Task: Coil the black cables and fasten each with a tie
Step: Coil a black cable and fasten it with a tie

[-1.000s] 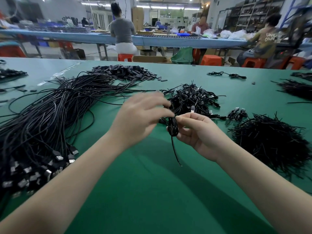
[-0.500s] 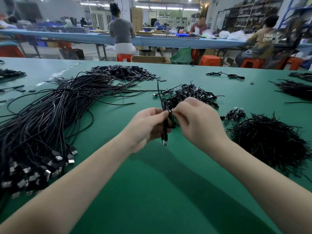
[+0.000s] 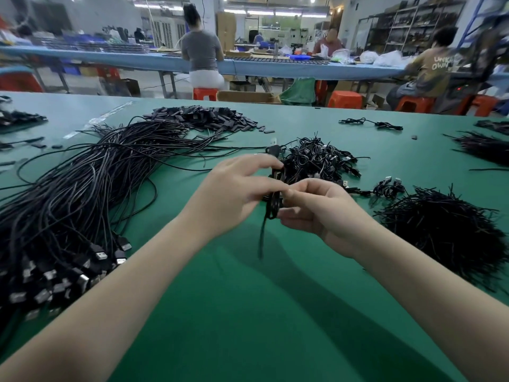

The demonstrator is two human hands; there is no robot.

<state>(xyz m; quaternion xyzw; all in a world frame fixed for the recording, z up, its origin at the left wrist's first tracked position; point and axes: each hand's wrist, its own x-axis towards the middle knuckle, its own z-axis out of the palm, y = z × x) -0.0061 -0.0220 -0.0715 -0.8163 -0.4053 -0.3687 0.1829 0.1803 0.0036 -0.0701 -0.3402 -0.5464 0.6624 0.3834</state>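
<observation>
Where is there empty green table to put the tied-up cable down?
The widest bare green table lies near the person, between the loose cables on the left and the heap of ties on the right. Past the hands it is crowded: the finished coils sit there, and beyond them the small black pieces.

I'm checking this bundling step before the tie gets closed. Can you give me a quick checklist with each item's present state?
1. Coiled cable gripped by both hands: ok, left hand and right hand each pinch it.
2. Coil lifted off the green table: ok.
3. Loose tail below the grip: not ok, one strand hangs down uncoiled.
4. Tie wrapped around the coil: cannot tell, fingers cover the middle.
5. Spare ties in reach: ok, pile of ties lies right of the hands.
6. Finished bundles kept apart from the loose cables: ok.
</observation>
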